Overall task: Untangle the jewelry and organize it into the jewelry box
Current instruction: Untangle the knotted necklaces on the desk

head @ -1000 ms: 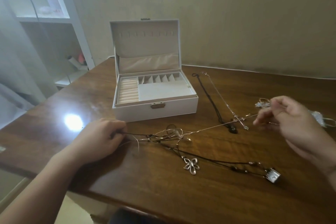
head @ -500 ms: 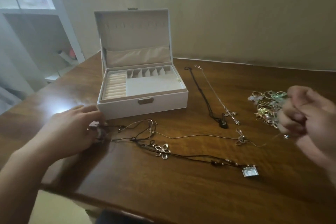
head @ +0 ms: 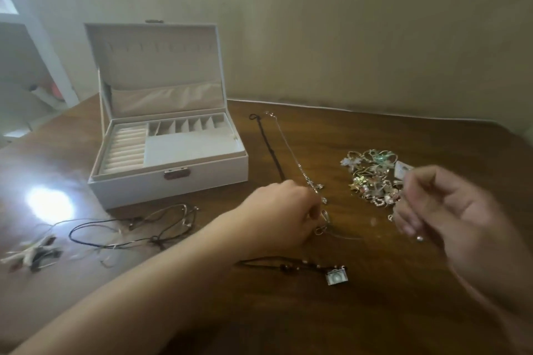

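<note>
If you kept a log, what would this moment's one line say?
left hand: on thin chain | right hand: raised, grip unclear | jewelry box: open, nothing inside | heap: unsorted

A dark brown wooden surface [head: 375, 311] fills the near and middle ground, its grain glossy. A bright glare patch [head: 49, 202] sits on it at the left. A plain beige wall [head: 346, 32] runs along the far edge. At the far left stands a white shelf unit [head: 43, 46], its blurred contents including something red.

jewelry box [head: 161, 181] left of jewelry pile [head: 372, 179].
</note>
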